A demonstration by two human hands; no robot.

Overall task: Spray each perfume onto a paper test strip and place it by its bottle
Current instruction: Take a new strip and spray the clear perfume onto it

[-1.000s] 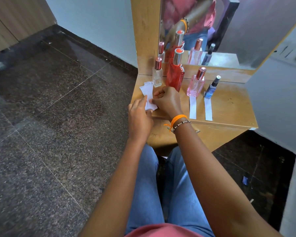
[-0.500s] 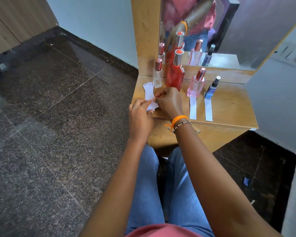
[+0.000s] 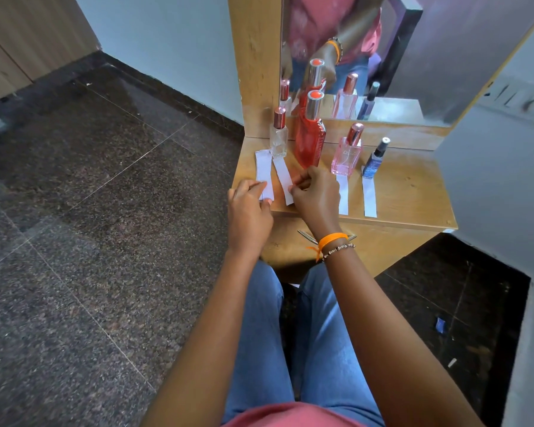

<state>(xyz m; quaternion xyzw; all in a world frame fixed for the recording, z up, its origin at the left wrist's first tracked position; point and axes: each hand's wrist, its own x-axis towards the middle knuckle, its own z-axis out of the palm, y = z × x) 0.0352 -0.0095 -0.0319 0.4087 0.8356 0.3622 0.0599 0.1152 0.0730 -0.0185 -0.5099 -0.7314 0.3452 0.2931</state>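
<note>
On the shelf, near edge: your right hand (image 3: 313, 192) pinches one test strip (image 3: 282, 180), now drawn away from the spare strips (image 3: 264, 177).
Left hand (image 3: 248, 208): fingertips press the spares flat.
Change: a second ago the papers sat bunched; one now lies below the clear bottle (image 3: 278, 137).
Meaning: red bottle (image 3: 309, 134) also lacks a strip; the right two bottles have theirs.
</note>
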